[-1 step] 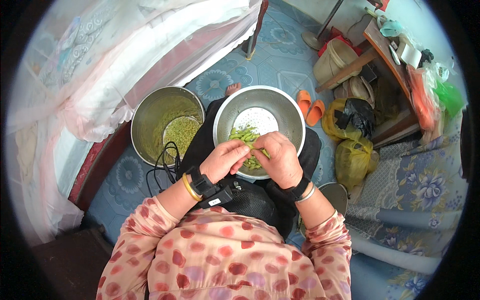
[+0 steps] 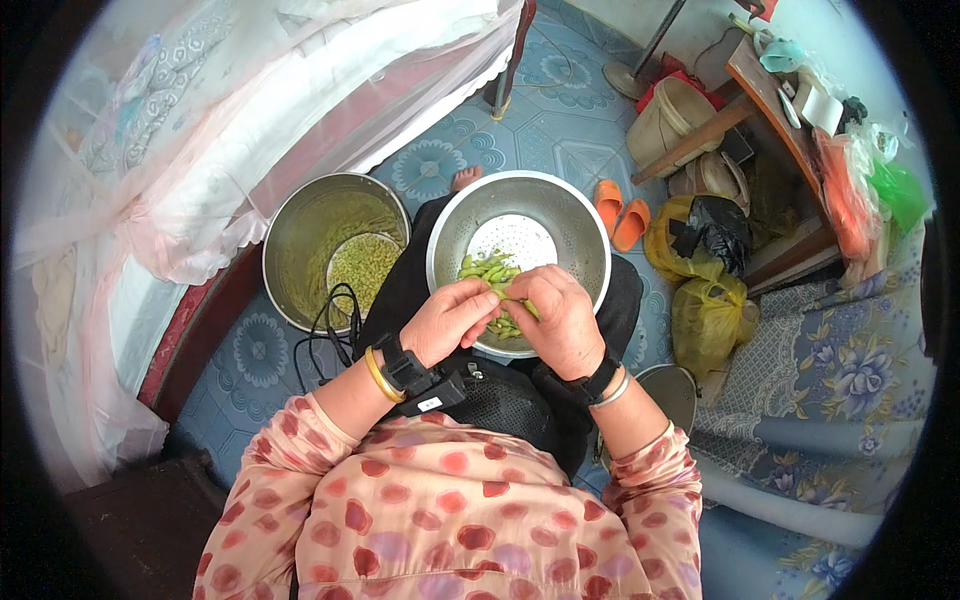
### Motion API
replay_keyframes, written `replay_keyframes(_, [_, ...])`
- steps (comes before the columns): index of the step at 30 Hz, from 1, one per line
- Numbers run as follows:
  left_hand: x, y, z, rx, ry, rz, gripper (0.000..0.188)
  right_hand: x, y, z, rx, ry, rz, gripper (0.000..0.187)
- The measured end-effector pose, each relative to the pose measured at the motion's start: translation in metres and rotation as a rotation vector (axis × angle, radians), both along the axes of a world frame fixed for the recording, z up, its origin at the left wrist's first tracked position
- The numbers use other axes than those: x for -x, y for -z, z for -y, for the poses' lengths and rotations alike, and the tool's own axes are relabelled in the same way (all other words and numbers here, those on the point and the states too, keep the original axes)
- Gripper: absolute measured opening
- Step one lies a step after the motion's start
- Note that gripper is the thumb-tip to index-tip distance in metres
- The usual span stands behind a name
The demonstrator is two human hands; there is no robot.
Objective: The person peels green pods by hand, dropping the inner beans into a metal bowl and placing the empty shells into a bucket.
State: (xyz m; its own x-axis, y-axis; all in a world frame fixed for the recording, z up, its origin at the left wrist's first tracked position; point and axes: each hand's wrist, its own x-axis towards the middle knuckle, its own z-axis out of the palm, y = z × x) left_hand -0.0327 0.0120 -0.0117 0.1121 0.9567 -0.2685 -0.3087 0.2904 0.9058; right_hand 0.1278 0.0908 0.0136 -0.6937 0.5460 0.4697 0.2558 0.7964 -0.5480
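A green pod (image 2: 504, 296) is pinched by left hand (image 2: 447, 320) and right hand (image 2: 566, 318), toward the near edge of the bowl (image 2: 577, 235); probably light, pliant, slightly slippery, it is best gripped by its ends.

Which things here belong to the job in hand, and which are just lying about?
In the job: left hand, right hand, green pods, metal bowl, likely the steel pot with beans.

Lying about: orange slippers, yellow bags, black bag, pale bucket.
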Motion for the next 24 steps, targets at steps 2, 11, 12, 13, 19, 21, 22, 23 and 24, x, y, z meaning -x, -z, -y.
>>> replay_keyframes(2, [0.000,-0.004,0.001,-0.039,-0.002,-0.052,0.024,-0.001,-0.002,0.006,-0.006,-0.015,-0.042,0.019])
replay_keyframes(11, [-0.007,-0.012,0.008,-0.143,-0.071,-0.137,0.012,-0.002,-0.002,0.019,0.091,0.016,-0.160,0.018])
replay_keyframes(12, [-0.008,-0.013,0.008,-0.146,-0.075,-0.138,0.012,-0.002,-0.002,0.020,0.078,0.021,-0.163,0.018])
replay_keyframes(13, [-0.008,-0.013,0.008,-0.149,-0.079,-0.139,0.012,-0.002,-0.003,0.020,0.051,0.023,-0.158,0.018])
replay_keyframes(19, [-0.009,-0.013,0.010,-0.082,-0.090,-0.016,0.014,0.001,-0.007,0.027,-0.080,0.046,-0.113,0.018])
replay_keyframes(21, [-0.009,-0.012,0.010,-0.064,-0.077,0.032,0.015,0.002,-0.007,0.029,-0.085,0.060,-0.109,0.017])
replay_keyframes(22, [-0.009,-0.011,0.010,-0.049,-0.071,0.045,0.016,0.003,-0.007,0.030,-0.083,0.072,-0.114,0.016])
replay_keyframes(23, [-0.009,-0.011,0.010,-0.042,-0.072,0.102,0.015,0.004,-0.007,0.031,-0.070,0.083,-0.114,0.015])
replay_keyframes(24, [-0.010,-0.011,0.010,-0.027,-0.073,0.149,0.015,0.005,-0.006,0.033,-0.048,0.092,-0.116,0.014])
